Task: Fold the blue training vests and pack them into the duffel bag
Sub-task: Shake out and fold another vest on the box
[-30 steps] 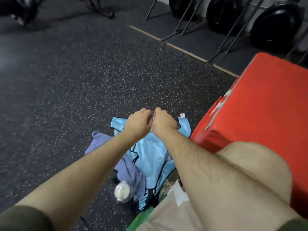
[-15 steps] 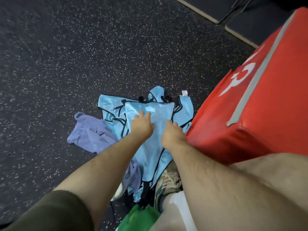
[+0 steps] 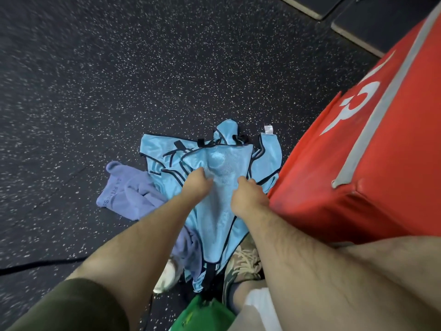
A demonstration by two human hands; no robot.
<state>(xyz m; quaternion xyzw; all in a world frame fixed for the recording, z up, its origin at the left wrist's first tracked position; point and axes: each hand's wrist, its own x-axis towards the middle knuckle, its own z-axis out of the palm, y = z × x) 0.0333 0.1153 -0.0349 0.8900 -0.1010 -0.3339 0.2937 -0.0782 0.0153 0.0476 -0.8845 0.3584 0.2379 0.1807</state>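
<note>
A light blue training vest (image 3: 220, 211) with black trim lies on top of a heap of more blue vests (image 3: 157, 154) on the speckled floor. My left hand (image 3: 196, 187) presses and pinches the top vest's left side. My right hand (image 3: 248, 197) grips its right side, fingers curled into the cloth. The vest stretches from the far neck straps down toward my feet. No duffel bag shows clearly; a green thing (image 3: 202, 314) peeks in at the bottom edge.
A red padded box (image 3: 372, 168) stands close on the right, touching the heap. A lilac towel (image 3: 128, 194) lies left of the vests. A white bottle cap (image 3: 167, 278) and my camouflage shoe (image 3: 241, 266) are near the vest's lower end. A black cable (image 3: 35, 265) crosses the floor at left.
The view tilted down and closer. My hands slid from the vest's far edge toward me along the cloth, and their fingers curled in to grip it.
</note>
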